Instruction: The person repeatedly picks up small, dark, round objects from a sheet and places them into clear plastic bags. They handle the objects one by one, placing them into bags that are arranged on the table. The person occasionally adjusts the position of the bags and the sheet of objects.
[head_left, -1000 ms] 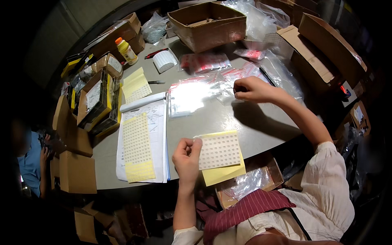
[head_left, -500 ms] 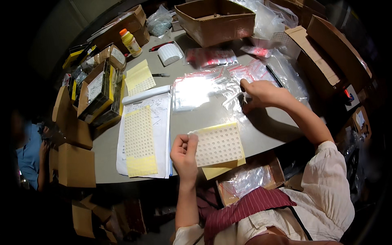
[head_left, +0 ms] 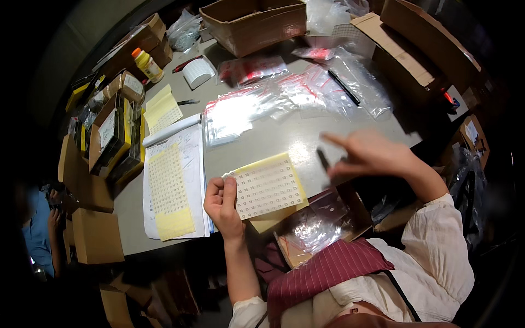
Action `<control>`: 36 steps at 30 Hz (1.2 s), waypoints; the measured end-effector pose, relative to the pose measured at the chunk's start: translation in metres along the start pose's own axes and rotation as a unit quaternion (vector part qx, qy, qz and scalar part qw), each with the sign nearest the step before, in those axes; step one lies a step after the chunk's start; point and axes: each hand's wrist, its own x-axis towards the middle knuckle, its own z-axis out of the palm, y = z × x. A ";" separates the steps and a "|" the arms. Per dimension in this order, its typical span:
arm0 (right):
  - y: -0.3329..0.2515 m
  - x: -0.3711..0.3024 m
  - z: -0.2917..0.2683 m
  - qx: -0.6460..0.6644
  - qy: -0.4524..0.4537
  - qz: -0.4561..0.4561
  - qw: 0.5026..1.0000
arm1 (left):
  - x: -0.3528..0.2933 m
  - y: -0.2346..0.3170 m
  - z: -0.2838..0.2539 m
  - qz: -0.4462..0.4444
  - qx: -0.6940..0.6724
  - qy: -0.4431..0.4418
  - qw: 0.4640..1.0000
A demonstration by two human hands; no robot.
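Note:
My left hand (head_left: pixel 223 203) pinches the left edge of a sheet of small printed stickers (head_left: pixel 268 188) with yellow backing, thumb on top. The sheet is raised at the near edge of the table. To its right, my right hand (head_left: pixel 366 156) hovers over the table edge, blurred by motion, with index finger and thumb apart and nothing visible between them. A dark patch by its fingertips looks like a shadow. Below the table edge, an open carton (head_left: pixel 363 221) holds clear plastic bags (head_left: pixel 320 227). Flat clear zip bags with red lines (head_left: pixel 235 112) lie farther back on the table.
A clipboard of papers (head_left: pixel 202 158) carries another sticker sheet (head_left: pixel 169 188). Around the table (head_left: pixel 262 136) are a black marker (head_left: pixel 344 87), a yellow bottle (head_left: pixel 147 65), a large cardboard box (head_left: pixel 257 30) and black-yellow boxes (head_left: pixel 112 134). A person in blue (head_left: pixel 39 229) is at far left.
My right hand has left the clear bags and moved toward me, over the table edge. The sticker sheet stays in my left hand. The whole view has shifted slightly.

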 end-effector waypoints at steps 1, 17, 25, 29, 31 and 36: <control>0.015 0.006 -0.003 -0.100 0.040 0.054 0.993 | 0.000 -0.001 0.001 0.003 -0.001 -0.003 1.000; 0.081 0.013 0.004 0.090 0.141 -0.019 0.986 | 0.000 -0.002 0.004 -0.005 0.018 -0.011 1.000; 0.105 0.030 0.008 -0.013 0.096 0.008 0.995 | 0.002 -0.005 0.001 -0.006 0.030 -0.016 0.999; 0.101 0.027 0.002 -0.077 0.101 0.099 0.987 | 0.001 -0.005 0.000 -0.008 0.028 -0.009 1.000; 0.111 0.018 -0.004 -0.060 0.064 0.157 0.984 | 0.001 -0.004 -0.001 -0.012 0.025 -0.017 0.999; 0.082 -0.009 0.003 0.011 -0.042 0.083 0.996 | 0.002 0.001 0.002 -0.033 0.005 -0.053 0.998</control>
